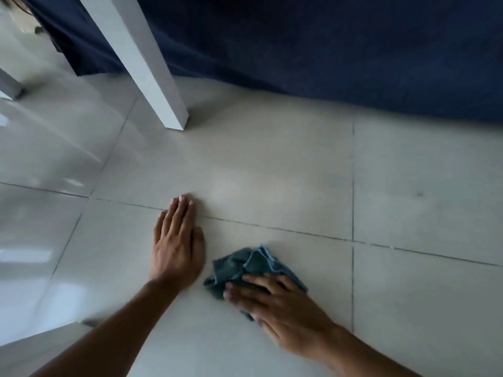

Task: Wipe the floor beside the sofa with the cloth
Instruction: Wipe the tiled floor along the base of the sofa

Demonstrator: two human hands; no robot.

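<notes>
A crumpled blue-grey cloth (246, 263) lies on the pale tiled floor (272, 172) in the lower middle of the view. My right hand (283, 308) lies over the cloth's near part and presses it to the tile, fingers spread and blurred. My left hand (177, 240) rests flat on the floor just left of the cloth, fingers together, holding nothing. The dark blue sofa (340, 50) fills the top right, its fabric reaching down to the floor beyond the cloth.
A white table leg (152, 66) stands on the floor at the upper left, in front of the sofa. Another white leg's foot (9, 87) shows at the far left edge. A pale edge (40, 338) sits at the bottom left. Grout lines cross the glossy tiles.
</notes>
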